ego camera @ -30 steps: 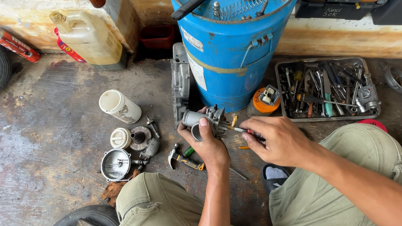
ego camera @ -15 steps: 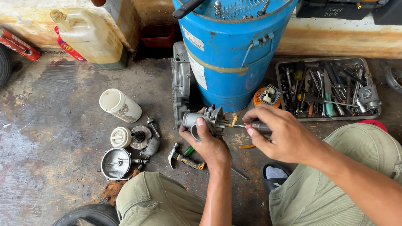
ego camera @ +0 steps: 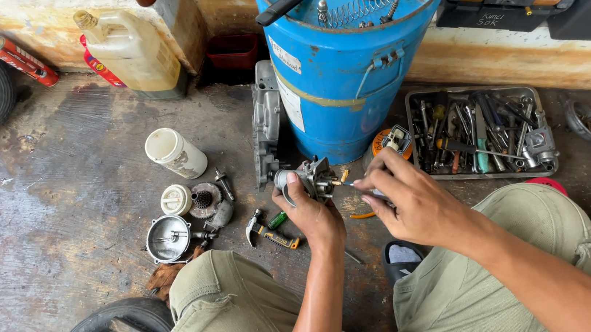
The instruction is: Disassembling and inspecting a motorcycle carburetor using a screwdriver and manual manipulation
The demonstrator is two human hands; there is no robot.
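A carburettor [ego camera: 311, 177] is gripped in the left hand [ego camera: 313, 212] above the concrete floor [ego camera: 59, 213], just before the blue drum [ego camera: 343, 58].

A thin tool [ego camera: 356, 187] is pinched in the right hand [ego camera: 417, 204], its tip set against the carburettor; a small hammer [ego camera: 269, 231] lies below the left hand; a tray of tools [ego camera: 482, 132] sits to the right; a white canister [ego camera: 176, 154] lies to the left.

White label [ego camera: 285, 56] on blue drum [ego camera: 344, 73].
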